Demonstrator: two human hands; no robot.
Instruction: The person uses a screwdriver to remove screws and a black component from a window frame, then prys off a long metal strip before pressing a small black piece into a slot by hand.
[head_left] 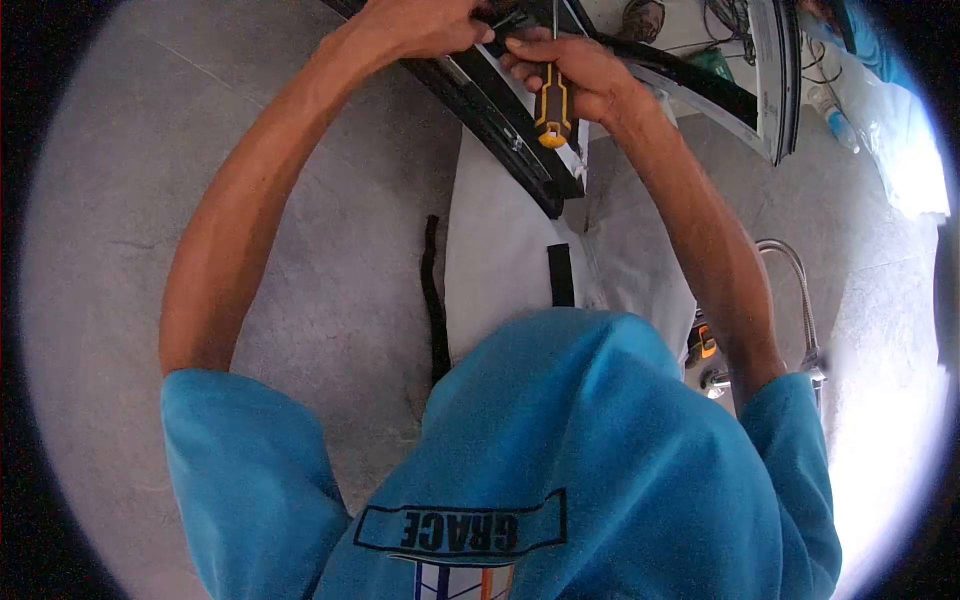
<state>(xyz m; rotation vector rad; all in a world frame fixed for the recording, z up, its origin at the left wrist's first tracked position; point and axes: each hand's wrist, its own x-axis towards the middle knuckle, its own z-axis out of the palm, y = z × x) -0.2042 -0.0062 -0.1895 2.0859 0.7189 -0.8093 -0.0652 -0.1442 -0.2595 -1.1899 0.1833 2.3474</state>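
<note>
Works above a grey floor, broadest toward nine o'clock. Wears a blue shirt with black lettering, filling six o'clock, and white trousers reaching up from the shirt toward twelve. Has a black-and-silver metal frame in front, slanting from eleven o'clock down to one, overlapping the trousers at the lower end. Has more frame bars out at two o'clock, then a pale crumpled sheet beyond, also at two. Has a bendy metal hose beside the right arm at three o'clock, and a long black strip beside the trousers at nine, close to centre.

Holds the left hand at the frame's upper part, just short of twelve o'clock, with fingers bent in narrowly; cannot tell about anything pinched there. Wraps the right hand, at one o'clock, around a yellow-and-black screwdriver, with handle end toward six and shaft toward twelve, right by the frame. Has a bottle at two o'clock and a shoe at one.
</note>
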